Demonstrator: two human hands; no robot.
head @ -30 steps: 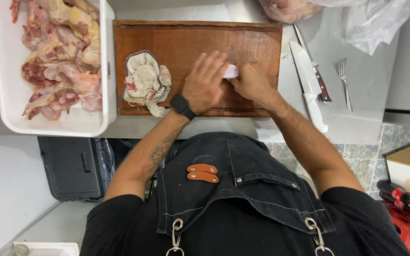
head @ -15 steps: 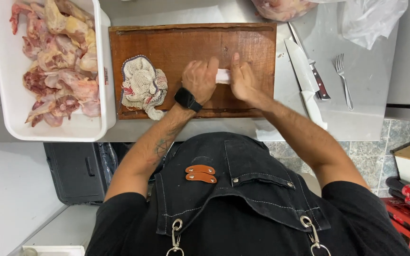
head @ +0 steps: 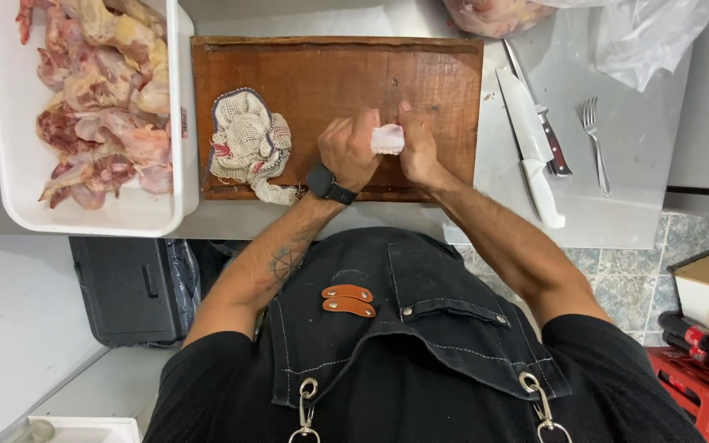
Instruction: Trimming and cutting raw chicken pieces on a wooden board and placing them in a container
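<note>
A small pale piece of meat (head: 387,139) sits pinched between both hands over the middle of the wooden cutting board (head: 305,74). The left hand (head: 350,150), a black watch at its wrist, is curled closed on the piece from the nine o'clock side; the right hand (head: 418,148) closes on it from three o'clock, fingers pointing toward twelve. At nine o'clock from the hands a crumpled mesh cloth (head: 249,143) lies on the board, and farther that way a white tub (head: 10,164) holds raw chicken pieces (head: 100,98). At three o'clock, off the board on the steel counter (head: 617,205), lie a white-handled knife (head: 531,148), a dark-handled knife (head: 545,131) and a fork (head: 595,143).
</note>
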